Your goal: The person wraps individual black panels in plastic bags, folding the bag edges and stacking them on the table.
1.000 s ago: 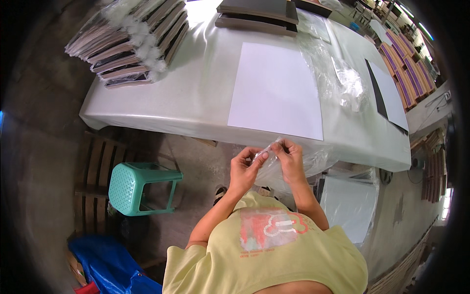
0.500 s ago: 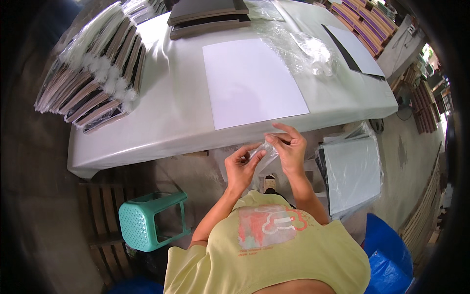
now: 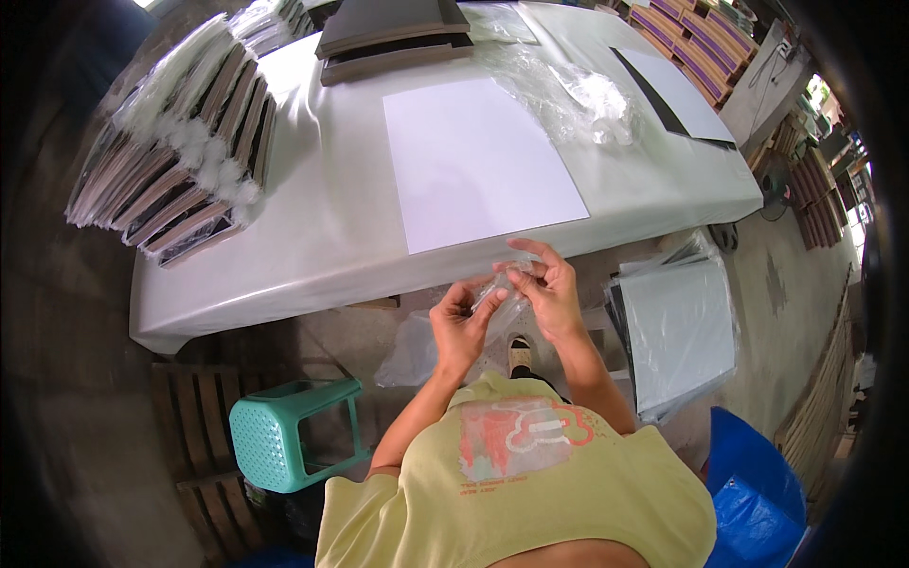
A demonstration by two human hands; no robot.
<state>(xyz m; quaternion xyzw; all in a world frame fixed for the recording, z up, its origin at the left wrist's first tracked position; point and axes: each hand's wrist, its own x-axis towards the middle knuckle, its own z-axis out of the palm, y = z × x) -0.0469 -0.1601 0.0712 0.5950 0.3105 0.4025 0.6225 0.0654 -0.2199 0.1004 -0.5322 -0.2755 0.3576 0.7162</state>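
Just in front of the table's near edge, a clear plastic bag (image 3: 407,350) hangs from my two hands. My left hand (image 3: 461,324) pinches the gathered film between thumb and fingers. My right hand (image 3: 554,295) grips the same film close beside it, with one finger raised. The bag's lower part droops to the left, above the floor. Beyond my hands a large white sheet (image 3: 483,166) lies flat on the covered table (image 3: 312,218), near its front edge.
Plastic-wrapped panels (image 3: 180,142) are piled at the table's left, with dark boards (image 3: 393,33) at the back. Crumpled film (image 3: 597,104) lies right of the sheet. A green stool (image 3: 270,440) stands lower left; wrapped sheets (image 3: 677,327) lean at the right.
Both hands have shifted slightly left with the film, and my right hand has come closer over it. More of the bag now shows hanging to the left.
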